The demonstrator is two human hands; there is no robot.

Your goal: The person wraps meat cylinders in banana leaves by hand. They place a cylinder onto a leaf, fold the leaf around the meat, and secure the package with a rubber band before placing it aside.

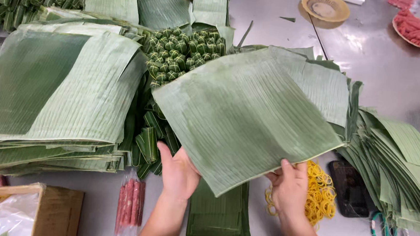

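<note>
I hold a large square piece of banana leaf (249,115) up in front of me, pale underside showing. My left hand (178,172) grips its near left edge. My right hand (291,186) pinches its near right corner. Under the leaf, between my hands, lies a stack of narrow dark green leaf strips (218,220). Behind the leaf sits a heap of small leaf-wrapped parcels (180,50).
A thick stack of cut leaves (56,89) lies at the left, another fanned stack (401,163) at the right. Yellow rubber bands (319,193), a dark phone (349,187), pink sausage sticks (131,203), a cardboard box (56,210) and plates (417,28) sit on the steel table (392,71).
</note>
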